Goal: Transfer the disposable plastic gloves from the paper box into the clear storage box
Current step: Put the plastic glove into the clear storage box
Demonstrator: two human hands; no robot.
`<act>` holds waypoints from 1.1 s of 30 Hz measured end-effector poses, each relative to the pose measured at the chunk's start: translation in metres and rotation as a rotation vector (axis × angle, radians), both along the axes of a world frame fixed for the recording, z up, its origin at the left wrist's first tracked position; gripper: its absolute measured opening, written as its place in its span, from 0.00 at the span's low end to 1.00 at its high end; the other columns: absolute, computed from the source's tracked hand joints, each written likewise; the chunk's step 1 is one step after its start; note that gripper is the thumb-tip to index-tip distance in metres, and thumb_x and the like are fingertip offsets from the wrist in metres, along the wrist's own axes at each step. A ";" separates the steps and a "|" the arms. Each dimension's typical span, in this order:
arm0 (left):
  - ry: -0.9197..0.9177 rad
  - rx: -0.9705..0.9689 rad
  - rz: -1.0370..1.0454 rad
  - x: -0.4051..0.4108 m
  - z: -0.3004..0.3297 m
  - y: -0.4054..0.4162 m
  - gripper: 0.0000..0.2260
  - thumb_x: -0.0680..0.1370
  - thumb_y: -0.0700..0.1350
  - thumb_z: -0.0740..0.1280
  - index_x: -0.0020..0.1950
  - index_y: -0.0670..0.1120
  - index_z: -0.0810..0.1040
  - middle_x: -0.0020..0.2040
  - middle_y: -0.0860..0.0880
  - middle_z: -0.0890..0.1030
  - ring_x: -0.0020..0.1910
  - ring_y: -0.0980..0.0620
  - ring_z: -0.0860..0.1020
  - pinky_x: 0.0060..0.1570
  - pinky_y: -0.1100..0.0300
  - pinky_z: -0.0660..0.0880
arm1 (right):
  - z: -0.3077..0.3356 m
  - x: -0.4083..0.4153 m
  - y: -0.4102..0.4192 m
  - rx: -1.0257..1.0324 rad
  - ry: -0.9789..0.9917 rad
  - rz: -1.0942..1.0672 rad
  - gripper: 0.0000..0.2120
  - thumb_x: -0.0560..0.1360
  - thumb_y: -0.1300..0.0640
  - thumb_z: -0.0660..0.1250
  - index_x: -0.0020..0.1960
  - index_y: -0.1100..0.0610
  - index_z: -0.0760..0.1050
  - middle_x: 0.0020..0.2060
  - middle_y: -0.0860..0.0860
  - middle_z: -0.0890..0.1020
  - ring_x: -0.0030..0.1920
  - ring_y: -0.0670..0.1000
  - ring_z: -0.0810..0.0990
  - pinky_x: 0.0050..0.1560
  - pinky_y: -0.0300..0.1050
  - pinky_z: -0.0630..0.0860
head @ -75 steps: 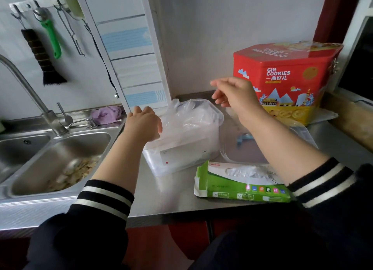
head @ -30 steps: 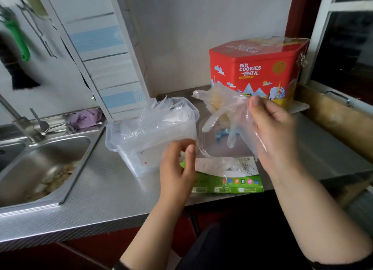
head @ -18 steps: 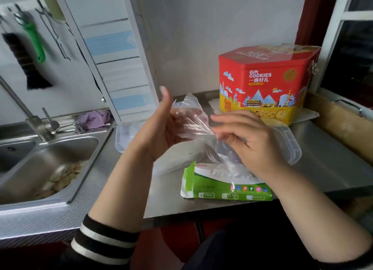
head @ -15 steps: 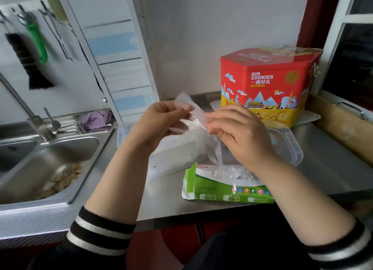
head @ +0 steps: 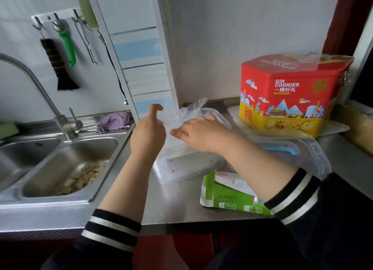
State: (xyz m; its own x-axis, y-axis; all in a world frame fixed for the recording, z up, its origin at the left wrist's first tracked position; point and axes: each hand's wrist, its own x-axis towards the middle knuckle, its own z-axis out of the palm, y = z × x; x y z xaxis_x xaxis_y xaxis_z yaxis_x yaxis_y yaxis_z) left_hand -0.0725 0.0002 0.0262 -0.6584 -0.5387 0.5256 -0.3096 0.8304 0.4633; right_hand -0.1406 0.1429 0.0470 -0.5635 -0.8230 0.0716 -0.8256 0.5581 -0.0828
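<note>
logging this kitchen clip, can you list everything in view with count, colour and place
storage box: 1, clear, counter centre, stuffed with gloves
plastic gloves: a bunch, clear, sticking out of the storage box
paper box: 1, green and white, counter front, torn open, gloves showing inside
lid: 1, clear, flat on the counter right of the storage box
cookie tin: 1, red and yellow, back right
sink: 1, steel, left, scraps in the basin
tap: 1, steel, behind the sink
cloth: 1, purple, sink's back edge
brush: 1, dark, hanging on the wall
left hand: raised beside the gloves, holding nothing
right hand: pressing the gloves down
</note>
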 end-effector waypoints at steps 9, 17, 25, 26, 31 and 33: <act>-0.652 -0.323 0.079 -0.012 0.003 -0.011 0.12 0.76 0.40 0.63 0.56 0.49 0.80 0.55 0.49 0.81 0.62 0.44 0.69 0.58 0.53 0.66 | -0.003 -0.034 -0.021 0.165 -0.464 -0.088 0.32 0.81 0.36 0.44 0.74 0.54 0.66 0.76 0.53 0.62 0.75 0.56 0.61 0.74 0.50 0.55; -0.779 -0.357 0.085 -0.012 0.004 -0.018 0.14 0.76 0.46 0.65 0.62 0.50 0.78 0.63 0.46 0.73 0.65 0.42 0.66 0.64 0.51 0.64 | -0.004 -0.050 0.003 -0.408 -0.241 -0.212 0.19 0.80 0.46 0.59 0.40 0.58 0.75 0.36 0.55 0.79 0.40 0.58 0.76 0.38 0.46 0.69; -0.710 -0.285 0.092 0.004 0.021 -0.005 0.14 0.75 0.54 0.70 0.58 0.51 0.81 0.66 0.45 0.67 0.67 0.40 0.63 0.64 0.48 0.65 | -0.016 -0.045 0.039 -0.884 -0.010 -0.197 0.07 0.77 0.56 0.63 0.47 0.55 0.80 0.42 0.49 0.80 0.44 0.53 0.77 0.43 0.47 0.73; -0.693 -0.280 0.101 0.008 0.023 -0.004 0.14 0.76 0.54 0.70 0.58 0.51 0.81 0.68 0.44 0.66 0.67 0.39 0.62 0.65 0.47 0.65 | -0.018 -0.040 0.047 -0.921 -0.022 -0.186 0.06 0.78 0.56 0.63 0.48 0.55 0.79 0.42 0.48 0.80 0.43 0.52 0.78 0.42 0.47 0.74; -0.458 -0.278 0.174 0.024 0.019 0.007 0.14 0.79 0.51 0.65 0.58 0.45 0.82 0.73 0.43 0.64 0.69 0.39 0.61 0.65 0.46 0.64 | -0.035 -0.014 0.095 -0.757 -0.298 -0.212 0.09 0.78 0.49 0.65 0.45 0.54 0.77 0.37 0.45 0.81 0.40 0.49 0.79 0.45 0.49 0.77; -0.383 -0.303 0.187 0.027 0.012 0.013 0.13 0.79 0.49 0.63 0.57 0.44 0.82 0.72 0.43 0.66 0.68 0.38 0.62 0.64 0.45 0.64 | -0.045 -0.003 0.109 -0.644 -0.451 -0.218 0.11 0.77 0.47 0.66 0.42 0.53 0.77 0.36 0.47 0.81 0.40 0.48 0.80 0.46 0.48 0.77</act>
State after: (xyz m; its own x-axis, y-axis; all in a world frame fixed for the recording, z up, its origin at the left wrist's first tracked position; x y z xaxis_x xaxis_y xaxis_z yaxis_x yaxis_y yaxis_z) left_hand -0.0455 0.0131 0.0381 -0.7408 -0.5268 0.4169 -0.5658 0.8238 0.0355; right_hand -0.1434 0.2522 0.0019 -0.7941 -0.5662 0.2208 -0.5142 0.4321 -0.7409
